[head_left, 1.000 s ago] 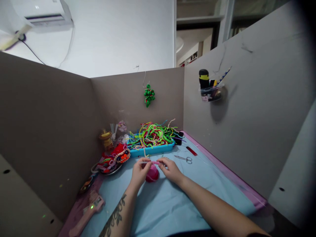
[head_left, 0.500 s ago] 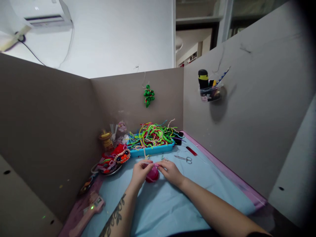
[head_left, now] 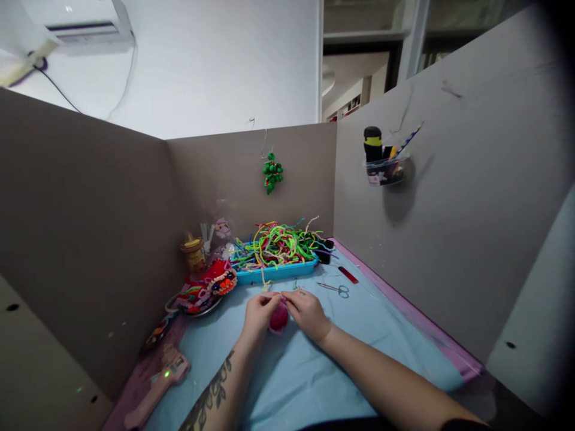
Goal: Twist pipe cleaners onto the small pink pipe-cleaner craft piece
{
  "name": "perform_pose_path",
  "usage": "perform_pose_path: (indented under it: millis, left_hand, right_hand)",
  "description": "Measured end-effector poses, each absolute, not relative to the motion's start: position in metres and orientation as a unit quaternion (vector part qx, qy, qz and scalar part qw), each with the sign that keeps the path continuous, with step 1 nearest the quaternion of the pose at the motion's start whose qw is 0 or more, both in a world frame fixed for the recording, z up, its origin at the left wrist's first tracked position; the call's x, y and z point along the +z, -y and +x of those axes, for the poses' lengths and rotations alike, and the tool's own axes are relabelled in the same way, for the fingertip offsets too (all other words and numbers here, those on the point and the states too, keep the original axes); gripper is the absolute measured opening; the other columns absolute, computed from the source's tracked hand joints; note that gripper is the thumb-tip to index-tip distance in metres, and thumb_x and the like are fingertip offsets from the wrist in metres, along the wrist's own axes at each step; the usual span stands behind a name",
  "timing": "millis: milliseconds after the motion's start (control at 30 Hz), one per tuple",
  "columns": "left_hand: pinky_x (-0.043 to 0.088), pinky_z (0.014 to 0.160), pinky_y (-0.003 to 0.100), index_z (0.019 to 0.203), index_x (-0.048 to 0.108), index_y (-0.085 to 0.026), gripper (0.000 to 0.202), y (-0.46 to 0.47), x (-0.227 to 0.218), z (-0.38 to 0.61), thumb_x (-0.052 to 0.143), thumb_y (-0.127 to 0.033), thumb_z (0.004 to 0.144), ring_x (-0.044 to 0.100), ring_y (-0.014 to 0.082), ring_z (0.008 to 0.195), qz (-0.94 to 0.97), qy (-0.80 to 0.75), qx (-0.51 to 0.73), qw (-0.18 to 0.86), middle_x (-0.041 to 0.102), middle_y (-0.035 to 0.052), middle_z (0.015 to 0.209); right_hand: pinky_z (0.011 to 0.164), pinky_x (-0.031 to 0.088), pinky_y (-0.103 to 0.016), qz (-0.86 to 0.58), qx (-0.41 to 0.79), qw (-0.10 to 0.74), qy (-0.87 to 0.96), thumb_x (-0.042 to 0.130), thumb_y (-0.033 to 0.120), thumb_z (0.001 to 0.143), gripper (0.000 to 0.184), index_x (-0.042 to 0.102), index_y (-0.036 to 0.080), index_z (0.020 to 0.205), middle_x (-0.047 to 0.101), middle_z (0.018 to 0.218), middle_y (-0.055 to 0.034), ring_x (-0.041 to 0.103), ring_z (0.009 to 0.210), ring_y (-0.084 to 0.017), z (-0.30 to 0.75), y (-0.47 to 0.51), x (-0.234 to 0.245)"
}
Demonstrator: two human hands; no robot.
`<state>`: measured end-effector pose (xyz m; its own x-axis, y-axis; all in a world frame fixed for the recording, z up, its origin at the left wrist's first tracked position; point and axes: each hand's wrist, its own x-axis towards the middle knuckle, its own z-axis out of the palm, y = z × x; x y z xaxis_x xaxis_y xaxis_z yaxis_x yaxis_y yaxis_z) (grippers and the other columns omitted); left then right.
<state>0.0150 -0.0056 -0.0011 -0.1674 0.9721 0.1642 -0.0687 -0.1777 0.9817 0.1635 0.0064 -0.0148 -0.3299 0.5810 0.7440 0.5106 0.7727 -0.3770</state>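
My left hand (head_left: 258, 312) and my right hand (head_left: 304, 310) meet over a round pink fuzzy piece (head_left: 278, 318) on the light blue mat (head_left: 314, 365). Both hands have their fingers pinched together at its top, on a thin pink pipe cleaner that runs between them. The pink piece rests on the mat between my palms, partly hidden by my fingers. A blue tray (head_left: 276, 272) heaped with coloured pipe cleaners (head_left: 274, 244) stands just beyond my hands.
Small scissors (head_left: 335, 289) and a red stick (head_left: 348, 275) lie right of the tray. A plate of colourful craft pieces (head_left: 204, 290) and a small jar (head_left: 194, 254) sit at the left. A pink tool (head_left: 157, 383) lies near left. Brown partition walls enclose the desk; a cup holder (head_left: 384, 164) hangs on the right wall.
My hands have drawn closer together over the pink piece, and the stretch of pipe cleaner held out between them has shortened.
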Motion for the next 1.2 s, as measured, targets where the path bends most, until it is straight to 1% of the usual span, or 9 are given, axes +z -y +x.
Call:
perform_pose_path:
  millis: [167, 267, 367, 533, 667, 800, 867, 1000, 1200]
  left_hand:
    - [0.038, 0.046, 0.021, 0.064, 0.066, -0.011, 0.036, 0.011, 0.001, 0.021, 0.071, -0.046, 0.061, 0.052, 0.0119, 0.048, 0.480, -0.481, 0.601, 0.422, 0.060, 0.0010, 0.051]
    - [0.035, 0.043, 0.020, 0.062, 0.065, -0.011, 0.039, 0.012, 0.002, 0.023, 0.069, -0.049, 0.062, 0.049, 0.0108, 0.044, 0.483, -0.480, 0.597, 0.424, 0.056, -0.0005, 0.045]
    - [0.035, 0.044, 0.020, 0.065, 0.066, -0.010, 0.038, 0.010, 0.001, 0.019, 0.070, -0.048, 0.062, 0.050, 0.0106, 0.044, 0.486, -0.480, 0.590, 0.430, 0.057, -0.0002, 0.047]
    - [0.044, 0.056, 0.023, 0.076, 0.068, -0.011, 0.028, 0.005, 0.003, 0.006, 0.070, -0.037, 0.063, 0.059, 0.0144, 0.060, 0.522, -0.462, 0.573, 0.431, 0.068, 0.0048, 0.068]
    - [0.045, 0.062, 0.024, 0.074, 0.068, -0.013, 0.018, 0.009, 0.011, 0.001, 0.068, -0.029, 0.064, 0.060, 0.0157, 0.065, 0.579, -0.441, 0.529, 0.437, 0.067, 0.0044, 0.070]
    - [0.045, 0.068, 0.025, 0.072, 0.068, -0.014, 0.014, 0.013, 0.017, 0.000, 0.068, -0.026, 0.065, 0.060, 0.0159, 0.070, 0.625, -0.414, 0.509, 0.423, 0.066, 0.0045, 0.073]
    - [0.045, 0.070, 0.025, 0.071, 0.069, -0.015, 0.012, 0.013, 0.017, 0.000, 0.068, -0.026, 0.065, 0.060, 0.0162, 0.072, 0.630, -0.415, 0.514, 0.408, 0.066, 0.0046, 0.074]
    - [0.046, 0.064, 0.025, 0.072, 0.067, -0.014, 0.014, 0.013, 0.012, 0.003, 0.069, -0.026, 0.064, 0.060, 0.0162, 0.067, 0.598, -0.432, 0.531, 0.417, 0.067, 0.0046, 0.072]
    - [0.045, 0.065, 0.025, 0.069, 0.068, -0.013, 0.010, 0.014, 0.013, 0.005, 0.067, -0.023, 0.064, 0.060, 0.0161, 0.068, 0.602, -0.439, 0.538, 0.395, 0.066, 0.0047, 0.072]
  right_hand:
    - [0.082, 0.040, -0.036, -0.354, -0.026, 0.440, 0.825, 0.046, 0.024, 0.089, 0.024, 0.065, 0.021, 0.103, 0.068, 0.082, -0.0093, 0.059, 0.079, -0.021, 0.163, -0.002, -0.009]
    - [0.080, 0.039, -0.035, -0.349, -0.009, 0.461, 0.816, 0.048, 0.024, 0.088, 0.022, 0.067, 0.021, 0.100, 0.066, 0.076, -0.0094, 0.057, 0.078, -0.022, 0.162, -0.002, -0.007]
    - [0.079, 0.040, -0.035, -0.341, 0.037, 0.477, 0.809, 0.050, 0.024, 0.086, 0.020, 0.067, 0.022, 0.097, 0.067, 0.080, -0.0083, 0.057, 0.081, -0.021, 0.163, -0.003, -0.006]
    - [0.077, 0.046, -0.032, -0.309, 0.235, 0.475, 0.790, 0.050, 0.037, 0.086, 0.030, 0.063, 0.020, 0.107, 0.068, 0.094, -0.0077, 0.060, 0.083, -0.019, 0.169, -0.007, -0.006]
    - [0.064, 0.047, -0.027, -0.254, 0.446, 0.402, 0.758, 0.039, 0.050, 0.089, 0.044, 0.066, 0.016, 0.080, 0.066, 0.072, -0.0043, 0.059, 0.067, -0.016, 0.170, -0.007, -0.007]
    - [0.059, 0.044, -0.024, -0.228, 0.562, 0.343, 0.717, 0.046, 0.055, 0.083, 0.045, 0.062, 0.015, 0.069, 0.062, 0.061, -0.0014, 0.055, 0.057, -0.012, 0.171, -0.006, -0.004]
    - [0.058, 0.042, -0.024, -0.233, 0.567, 0.362, 0.702, 0.052, 0.053, 0.080, 0.040, 0.061, 0.015, 0.068, 0.059, 0.059, 0.0000, 0.052, 0.055, -0.012, 0.171, -0.007, -0.003]
    - [0.055, 0.038, -0.023, -0.264, 0.518, 0.411, 0.702, 0.059, 0.046, 0.076, 0.033, 0.061, 0.015, 0.065, 0.054, 0.056, 0.0023, 0.048, 0.054, -0.011, 0.172, -0.008, -0.003]
    - [0.056, 0.035, -0.022, -0.265, 0.520, 0.418, 0.696, 0.063, 0.039, 0.073, 0.025, 0.063, 0.014, 0.076, 0.054, 0.062, 0.0021, 0.046, 0.057, -0.010, 0.172, -0.011, -0.005]
